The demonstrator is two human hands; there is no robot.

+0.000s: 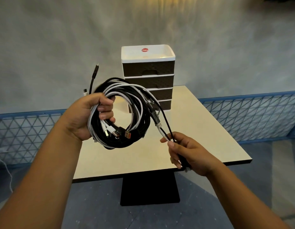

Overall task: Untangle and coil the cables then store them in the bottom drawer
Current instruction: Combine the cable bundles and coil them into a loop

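A round coil of black and white cables (135,113) hangs in the air above the table, and my left hand (90,116) grips its left side. Several USB plugs (120,133) stick out at the coil's bottom, and one black plug end (95,71) points up on the left. Loose strands (163,124) run from the coil down to my right hand (186,152), which pinches them between thumb and fingers. Behind the coil stands a drawer unit (148,70) with a white frame and dark drawers, all closed. The coil partly hides its bottom drawer (166,105).
The beige table (193,129) stands on a black pedestal (150,189), with the drawer unit at its far edge. A blue mesh railing (251,116) runs behind it on both sides, in front of a grey wall. A thin white cord (7,172) lies on the floor at the left.
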